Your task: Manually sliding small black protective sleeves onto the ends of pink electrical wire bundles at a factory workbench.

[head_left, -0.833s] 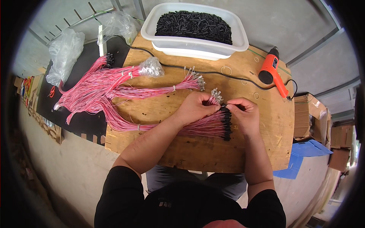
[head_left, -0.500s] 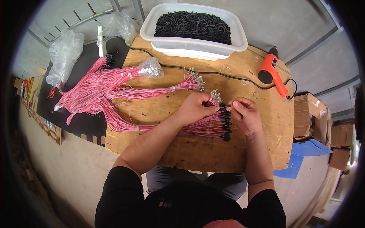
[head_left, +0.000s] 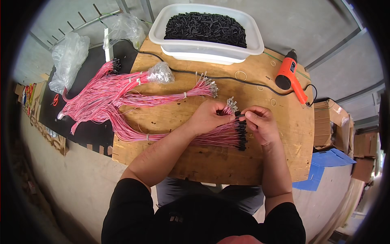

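Left hand [head_left: 209,118] and right hand [head_left: 260,124] pinch closed on pink wires [head_left: 211,140], which lie left-right at frame centre, black tips pointing right.

Bright, even daylight over the whole scene; source not identifiable. Shadows soft and short: a faint one under the white tub [head_left: 207,49], a thin one beside the orange heat gun [head_left: 287,74]. Mild glare on the clear plastic bags [head_left: 69,59] and the tub rim. Wooden worktop [head_left: 211,162] evenly lit, centre sharp. Strong fisheye bend: straight edges curve toward the rim, corners fall to black vignette. Slight softness at the periphery.
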